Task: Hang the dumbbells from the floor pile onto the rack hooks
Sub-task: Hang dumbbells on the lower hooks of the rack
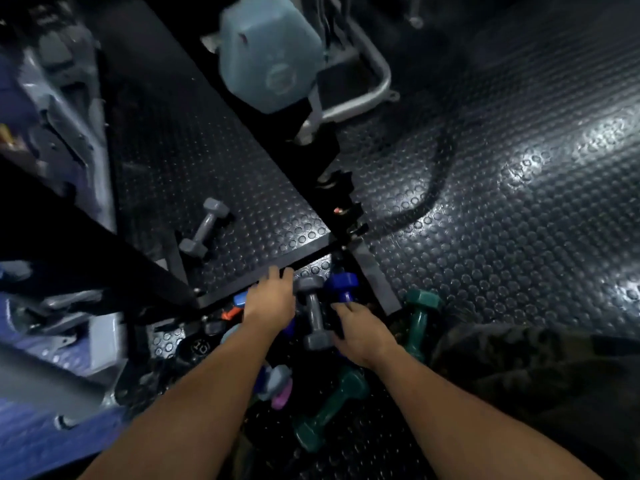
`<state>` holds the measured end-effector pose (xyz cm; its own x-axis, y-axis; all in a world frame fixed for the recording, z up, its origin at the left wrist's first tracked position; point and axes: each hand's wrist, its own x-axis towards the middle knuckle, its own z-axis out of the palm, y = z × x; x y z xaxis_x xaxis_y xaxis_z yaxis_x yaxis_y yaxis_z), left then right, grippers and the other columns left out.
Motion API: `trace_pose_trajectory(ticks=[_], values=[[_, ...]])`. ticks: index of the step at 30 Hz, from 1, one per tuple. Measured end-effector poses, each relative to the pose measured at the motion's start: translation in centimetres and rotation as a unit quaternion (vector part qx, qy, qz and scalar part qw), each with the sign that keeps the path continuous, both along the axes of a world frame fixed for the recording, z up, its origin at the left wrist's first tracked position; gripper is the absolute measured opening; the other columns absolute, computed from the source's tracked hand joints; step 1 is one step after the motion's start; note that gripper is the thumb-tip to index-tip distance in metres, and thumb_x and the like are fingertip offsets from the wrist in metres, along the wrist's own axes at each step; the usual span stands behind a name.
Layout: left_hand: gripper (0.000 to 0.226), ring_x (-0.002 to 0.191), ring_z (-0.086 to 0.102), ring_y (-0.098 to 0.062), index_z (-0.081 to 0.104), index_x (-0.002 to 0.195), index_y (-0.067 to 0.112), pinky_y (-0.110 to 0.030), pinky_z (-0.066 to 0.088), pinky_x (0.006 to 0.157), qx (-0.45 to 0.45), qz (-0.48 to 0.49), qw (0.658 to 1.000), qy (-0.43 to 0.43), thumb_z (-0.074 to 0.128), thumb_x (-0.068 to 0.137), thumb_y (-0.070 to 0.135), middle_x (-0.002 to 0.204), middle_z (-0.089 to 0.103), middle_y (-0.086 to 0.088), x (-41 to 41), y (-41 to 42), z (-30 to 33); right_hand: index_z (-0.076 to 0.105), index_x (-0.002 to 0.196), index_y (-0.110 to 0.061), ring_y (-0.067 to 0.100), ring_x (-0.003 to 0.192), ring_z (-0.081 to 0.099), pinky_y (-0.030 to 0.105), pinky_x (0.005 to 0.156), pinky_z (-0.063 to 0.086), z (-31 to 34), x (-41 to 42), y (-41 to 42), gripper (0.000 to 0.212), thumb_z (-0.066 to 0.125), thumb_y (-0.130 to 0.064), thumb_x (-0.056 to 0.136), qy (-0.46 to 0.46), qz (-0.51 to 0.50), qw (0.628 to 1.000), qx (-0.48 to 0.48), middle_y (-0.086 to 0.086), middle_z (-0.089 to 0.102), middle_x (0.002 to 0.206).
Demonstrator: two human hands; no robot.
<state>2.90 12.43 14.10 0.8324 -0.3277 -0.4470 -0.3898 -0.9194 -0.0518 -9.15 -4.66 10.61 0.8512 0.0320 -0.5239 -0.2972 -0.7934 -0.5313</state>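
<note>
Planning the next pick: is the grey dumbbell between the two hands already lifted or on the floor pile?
On the pile. The grey dumbbell lies flat among the others; left hand and right hand flank it, neither wrapped round it.

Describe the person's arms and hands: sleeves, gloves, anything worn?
Both forearms are bare up to the frame edge, no sleeves showing. The left hand and right hand have no gloves; no watch, band or ring is visible on wrists or fingers, though the image is dim.

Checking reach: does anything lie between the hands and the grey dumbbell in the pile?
Nothing visible does. The grey hex-ended dumbbell lies uncovered between the left hand and right hand, a blue dumbbell beside it.
</note>
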Motion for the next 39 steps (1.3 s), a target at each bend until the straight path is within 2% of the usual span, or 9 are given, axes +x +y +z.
trace_pose_trajectory(ticks=[6, 11, 17, 23, 26, 28, 33, 37, 39], values=[[0.069, 0.128, 0.049, -0.035, 0.027, 0.155, 0.018, -0.05, 0.052, 0.093, 0.029, -0.054, 0.997, 0.052, 0.063, 0.096, 0.028, 0.145, 0.041, -0.011, 2.7, -2.4, -5.5, 0.05, 0.139, -0.013, 0.037, 0.117, 0.06, 0.045, 0.094, 0.05, -5.0, 0.9, 2.0, 0.059, 0.066, -0.041, 0.09, -0.011, 0.03, 0.999, -0.029, 0.013, 0.062, 0.128], [0.087, 0.142, 0.038, -0.034, 0.016, 0.161, 0.018, -0.051, 0.048, 0.105, 0.061, -0.035, 0.99, 0.119, 0.07, 0.094, 0.032, 0.161, 0.028, -0.01, 3.7, -3.3, -8.9, 0.047, 0.14, -0.017, 0.034, 0.127, 0.048, 0.051, 0.101, 0.037, -7.7, 1.2, 3.9, 0.059, 0.067, -0.043, 0.091, 0.034, 0.018, 0.996, -0.08, 0.007, 0.06, 0.136], [0.089, 0.151, 0.028, -0.032, 0.007, 0.164, 0.018, -0.049, 0.041, 0.111, 0.077, -0.028, 0.988, 0.134, 0.065, 0.097, 0.026, 0.17, 0.014, -0.008, 4.8, -4.9, -11.7, 0.047, 0.137, -0.018, 0.033, 0.13, 0.041, 0.053, 0.105, 0.031, -10.4, 1.9, 5.2, 0.065, 0.076, -0.037, 0.083, 0.113, 0.008, 0.991, -0.074, 0.006, 0.062, 0.135], [0.081, 0.143, 0.04, -0.032, 0.016, 0.161, 0.03, -0.053, 0.047, 0.107, 0.075, -0.037, 0.986, 0.148, 0.061, 0.095, 0.019, 0.164, 0.029, -0.005, 5.2, -5.2, -13.4, 0.052, 0.132, -0.017, 0.033, 0.13, 0.038, 0.052, 0.105, 0.029, -11.7, 1.9, 4.7, 0.066, 0.075, -0.054, 0.083, 0.106, 0.037, 0.99, -0.087, 0.005, 0.066, 0.129], [0.058, 0.117, 0.06, -0.034, 0.04, 0.144, 0.036, -0.053, 0.052, 0.097, 0.041, -0.028, 0.985, 0.164, 0.056, 0.091, 0.018, 0.139, 0.054, -0.007, 5.9, -5.3, -13.5, 0.056, 0.129, -0.015, 0.032, 0.132, 0.039, 0.053, 0.106, 0.029, -11.9, 1.7, 4.6, 0.062, 0.074, -0.056, 0.085, 0.102, 0.038, 0.991, -0.084, 0.006, 0.066, 0.128], [0.048, 0.106, 0.063, -0.033, 0.047, 0.133, 0.033, -0.05, 0.055, 0.092, 0.026, -0.035, 0.985, 0.168, 0.059, 0.089, 0.018, 0.126, 0.059, -0.007, 6.4, -5.2, -13.4, 0.058, 0.129, -0.014, 0.033, 0.133, 0.039, 0.054, 0.108, 0.028, -11.7, 1.7, 4.5, 0.061, 0.073, -0.056, 0.086, 0.1, 0.043, 0.991, -0.079, 0.007, 0.065, 0.13], [0.053, 0.112, 0.064, -0.03, 0.051, 0.14, 0.034, -0.042, 0.055, 0.095, -0.004, -0.004, 0.985, 0.175, 0.068, 0.092, 0.02, 0.128, 0.063, -0.006, 6.3, -4.3, -12.7, 0.061, 0.126, -0.014, 0.031, 0.13, 0.04, 0.054, 0.112, 0.028, -11.1, 1.1, 3.4, 0.058, 0.075, -0.054, 0.086, 0.092, 0.049, 0.994, -0.035, 0.006, 0.064, 0.127], [0.054, 0.115, 0.065, -0.029, 0.056, 0.14, 0.031, -0.035, 0.052, 0.098, -0.03, 0.044, 0.981, 0.186, 0.073, 0.089, 0.025, 0.128, 0.068, -0.006, 6.2, -2.9, -10.6, 0.059, 0.136, -0.015, 0.03, 0.134, 0.037, 0.056, 0.118, 0.023, -9.2, 1.4, 2.1, 0.072, 0.079, -0.056, 0.08, 0.106, 0.051, 0.993, 0.02, 0.004, 0.06, 0.134], [0.054, 0.117, 0.064, -0.027, 0.058, 0.14, 0.029, -0.032, 0.05, 0.097, -0.048, 0.064, 0.979, 0.19, 0.074, 0.089, 0.023, 0.128, 0.069, -0.005, 6.1, -2.4, -8.6, 0.061, 0.136, -0.015, 0.028, 0.129, 0.044, 0.05, 0.115, 0.032, -7.5, 1.5, 1.3, 0.077, 0.086, -0.053, 0.074, 0.114, 0.015, 0.99, 0.076, 0.003, 0.061, 0.131]])
